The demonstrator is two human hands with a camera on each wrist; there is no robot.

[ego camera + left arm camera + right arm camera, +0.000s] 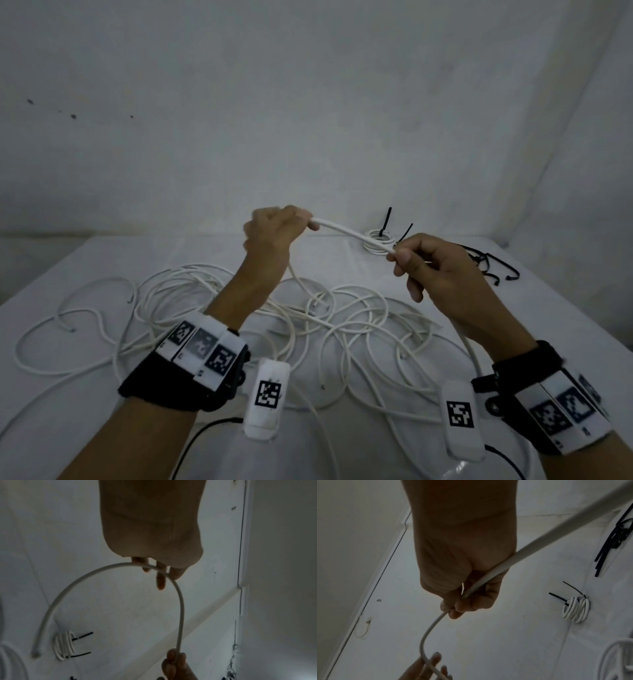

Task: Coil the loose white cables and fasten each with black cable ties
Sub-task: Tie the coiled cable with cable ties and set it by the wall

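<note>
Fingers (310, 224) of the left hand (270, 231) are curled round one white cable (352, 235), and the right hand (435, 270) pinches the same cable a short way along. Both hands hold this span raised above the tabletop (85, 260), well clear of the pile. In the left wrist view the cable arches over the left fingers, with its cut end (35, 654) hanging free. From the right hand, the rest of the cable runs down toward the person's right.

Progress, as judged from the layout:
- Done: one coil (378, 241) lies at the far side of the tabletop, bound with two black ties whose tails stick out.
- In hand: the first loop of the next coil appears to be forming; no turns are gathered yet.
- Left: the loose cables (239, 318) lie tangled across the near tabletop. How many there are cannot be told. Several cut ends show.
- Supply: spare ties (493, 267) lie in a small heap at the right, near the finished coil.

The task is therefore at an early stage.
</note>
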